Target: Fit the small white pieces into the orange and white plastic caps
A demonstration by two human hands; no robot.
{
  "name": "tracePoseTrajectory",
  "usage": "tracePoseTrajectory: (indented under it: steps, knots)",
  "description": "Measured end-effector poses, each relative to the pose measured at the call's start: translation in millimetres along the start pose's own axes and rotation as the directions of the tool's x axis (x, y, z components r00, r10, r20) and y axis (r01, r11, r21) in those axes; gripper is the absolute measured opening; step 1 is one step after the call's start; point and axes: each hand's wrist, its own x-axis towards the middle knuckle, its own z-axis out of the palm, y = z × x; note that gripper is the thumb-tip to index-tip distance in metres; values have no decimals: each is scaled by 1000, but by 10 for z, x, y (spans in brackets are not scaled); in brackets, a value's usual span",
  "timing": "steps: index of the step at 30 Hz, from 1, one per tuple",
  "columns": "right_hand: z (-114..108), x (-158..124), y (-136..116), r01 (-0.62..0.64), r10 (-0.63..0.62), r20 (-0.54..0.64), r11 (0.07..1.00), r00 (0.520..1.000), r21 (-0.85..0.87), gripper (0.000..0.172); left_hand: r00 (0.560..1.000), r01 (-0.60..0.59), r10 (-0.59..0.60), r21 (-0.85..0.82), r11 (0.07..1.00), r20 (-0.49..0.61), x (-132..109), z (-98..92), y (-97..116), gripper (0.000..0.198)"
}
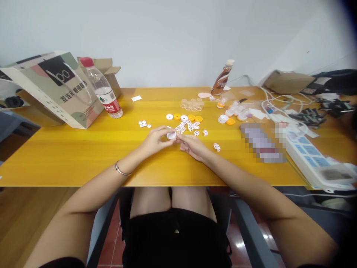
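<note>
Between thumb and fingers, my left hand (154, 140) grips a small white round cap (171, 136), its hollow side tilted toward me. The fingertips of my right hand (194, 146) are closed against the cap's right edge. Just beyond my hands lies a loose pile of white openwork plastic pieces (182, 126), with a few scattered to the right. Behind them runs a row of white and yellow round caps (184, 117). Several clear plastic cups (192, 104) stand farther back. Small white knobbed parts (143, 123) lie to the left.
A water bottle (107, 97) and a paper bag (69, 93) stand at left on the yellow table (83, 160). A brown drink bottle (221, 80) is at the back. Clear parts (238, 109), cables, a blurred-out object (262, 143) and a power strip (309, 156) occupy the right.
</note>
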Motion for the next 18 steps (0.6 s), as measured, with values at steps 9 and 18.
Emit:
tracePoseTrajectory:
  steps: [9,18]
  knots:
    - [-46,-22,-146,141,-116,-231,985,966,97,43,949,83,-126,158,984,288,-93,1,-15,48]
    - [5,-62,-182,-24,26,-11,984,1000,176,61,992,15,-14,-9,1000,124,-23,81,101,40]
